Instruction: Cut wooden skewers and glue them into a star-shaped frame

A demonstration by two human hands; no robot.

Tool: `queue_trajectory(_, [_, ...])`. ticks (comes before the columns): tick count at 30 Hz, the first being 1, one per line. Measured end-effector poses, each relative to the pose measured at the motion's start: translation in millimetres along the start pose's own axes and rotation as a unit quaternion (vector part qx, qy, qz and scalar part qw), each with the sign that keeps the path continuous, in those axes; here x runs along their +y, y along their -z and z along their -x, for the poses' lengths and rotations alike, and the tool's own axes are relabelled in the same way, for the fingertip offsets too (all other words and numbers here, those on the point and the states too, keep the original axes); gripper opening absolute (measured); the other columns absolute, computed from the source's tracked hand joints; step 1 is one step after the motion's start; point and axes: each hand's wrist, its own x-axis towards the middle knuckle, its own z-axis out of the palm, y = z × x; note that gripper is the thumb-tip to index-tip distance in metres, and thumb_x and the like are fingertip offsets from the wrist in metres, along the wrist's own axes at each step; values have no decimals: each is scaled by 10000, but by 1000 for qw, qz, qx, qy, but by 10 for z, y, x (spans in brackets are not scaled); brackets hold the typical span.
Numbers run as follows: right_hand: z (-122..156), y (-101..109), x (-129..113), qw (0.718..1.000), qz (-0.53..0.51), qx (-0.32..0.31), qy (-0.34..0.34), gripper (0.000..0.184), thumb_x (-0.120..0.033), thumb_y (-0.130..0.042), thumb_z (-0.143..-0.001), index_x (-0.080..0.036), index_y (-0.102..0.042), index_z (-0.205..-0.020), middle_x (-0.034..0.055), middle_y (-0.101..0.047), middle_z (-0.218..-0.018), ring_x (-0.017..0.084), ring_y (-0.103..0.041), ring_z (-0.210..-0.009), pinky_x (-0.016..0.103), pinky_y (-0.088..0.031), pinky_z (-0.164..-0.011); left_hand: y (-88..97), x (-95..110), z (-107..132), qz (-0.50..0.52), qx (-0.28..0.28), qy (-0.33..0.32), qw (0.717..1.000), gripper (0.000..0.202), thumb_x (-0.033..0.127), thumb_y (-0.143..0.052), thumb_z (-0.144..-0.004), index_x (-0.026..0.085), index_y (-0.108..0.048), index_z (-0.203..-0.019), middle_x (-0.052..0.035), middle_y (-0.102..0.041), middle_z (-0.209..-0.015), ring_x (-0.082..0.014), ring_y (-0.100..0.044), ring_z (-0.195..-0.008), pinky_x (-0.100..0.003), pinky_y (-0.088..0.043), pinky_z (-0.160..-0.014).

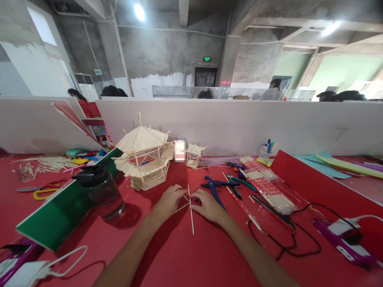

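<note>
Several thin wooden sticks (192, 220) meet between my two hands, low over the red tabletop. One long stick runs toward me, and others slant off to the left. My left hand (172, 198) is closed with its fingertips pinching a slanted stick. My right hand (204, 203) has its thumb and fingers curled around the long stick near the crossing. The exact contact of the fingertips is partly hidden. Beyond my left hand stands a tiered pavilion model (143, 155) made of sticks. A smaller stick pavilion (194, 154) stands farther back.
Left of my arms are a dark water bottle (103, 193), a green divider (64, 213) and scissors (44, 189). To the right lie a blue cutter (214, 189), green-handled pliers (235, 187), packs of sticks (266, 185), a black cord (302, 227) and a purple power strip (344, 243).
</note>
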Motion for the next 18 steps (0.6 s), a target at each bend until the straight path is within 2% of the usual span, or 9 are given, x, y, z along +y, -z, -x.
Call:
queue_trajectory(3, [-1,-5,10,1000,-1,8,17,308,-302,-696,-857,-199,-684,-1147,88,-639,-1093,208,-599,-1009,307,-449,-913,-34,-135,-44,2,19,-47,999,330,98,-455,-940,214,-694,-1136,-94,-651,-1226,-211,-576,-1104,-351,-450,-964])
queue_trajectory(6, [0,-7,10,999,2,13,33,312,-307,-683,-869,-213,-684,-1166,90,-636,-1145,214,-588,-1061,320,-433,-959,-80,-186,-66,6,0,-64,998,259,143,-499,-942,207,-734,-1032,-85,-716,-1081,-214,-607,-1018,-337,-457,-925])
queue_trajectory(10, [1,-7,9,999,11,8,39,284,-331,-657,-893,-226,-702,-1153,88,-650,-1144,214,-592,-1058,326,-432,-957,-94,-149,-73,-12,-10,-45,999,239,156,-514,-942,200,-748,-929,-80,-723,-944,-206,-604,-921,-311,-442,-857])
queue_trajectory(18, [-2,-16,24,999,8,16,51,193,-298,-664,-885,-224,-738,-1047,70,-665,-1065,194,-601,-994,297,-439,-908,-82,-94,-69,-17,-13,3,1000,231,156,-515,-944,204,-739,-913,-65,-697,-927,-194,-584,-876,-286,-413,-777])
